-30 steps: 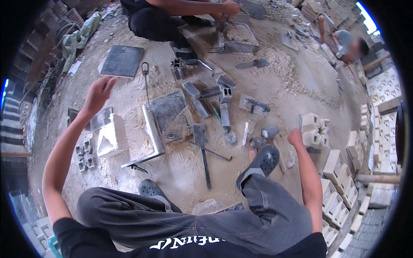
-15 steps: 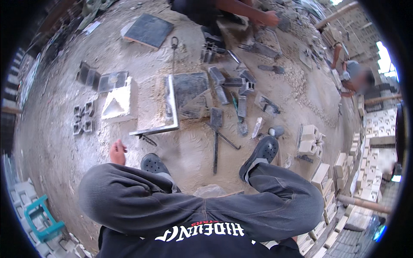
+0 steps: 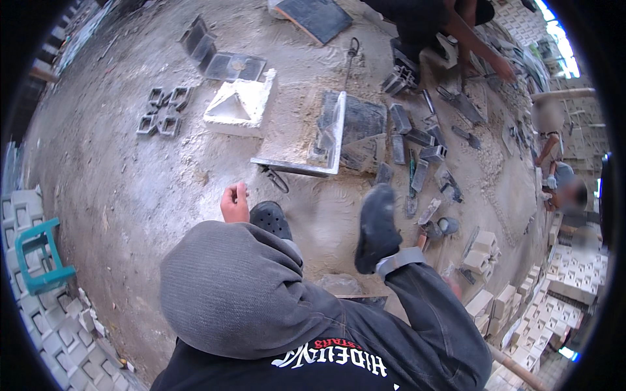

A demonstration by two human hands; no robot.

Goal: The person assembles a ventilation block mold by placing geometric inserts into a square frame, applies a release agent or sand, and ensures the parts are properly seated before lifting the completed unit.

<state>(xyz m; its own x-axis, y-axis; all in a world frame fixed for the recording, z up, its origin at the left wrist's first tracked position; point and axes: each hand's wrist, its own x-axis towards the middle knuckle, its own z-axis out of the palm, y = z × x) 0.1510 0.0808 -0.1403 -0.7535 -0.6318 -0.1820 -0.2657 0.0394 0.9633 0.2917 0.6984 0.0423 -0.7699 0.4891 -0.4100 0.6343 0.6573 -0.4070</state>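
Note:
My left hand (image 3: 235, 201) hangs beyond my left knee, its fingers loosely bent with nothing visible in them. It is nearest the grey metal L-shaped frame (image 3: 293, 167), whose hooked clasp (image 3: 277, 180) lies beside my left clog. Past the hand sits a white cast block (image 3: 238, 107) with a triangular relief on top. My right hand (image 3: 452, 281) shows only as a blurred patch of skin beyond my right knee; its fingers cannot be made out. Beside the frame lies a dark flat plate (image 3: 365, 120), partly dusted with pale powder.
Hollow metal mould pieces (image 3: 163, 112) and a hinged dark mould (image 3: 228, 65) lie at the left. Metal blocks (image 3: 420, 174), a trowel (image 3: 466, 137) and a cup (image 3: 447, 225) litter the right. A co-worker's arm (image 3: 482, 49) reaches in ahead. A teal stool (image 3: 42, 256) and stacked pale blocks stand at the edges.
The view has turned, so the ground things sit farther right and higher. My right foot has lifted and swung inward with the knee raised. My left hand's fingers are more bent.

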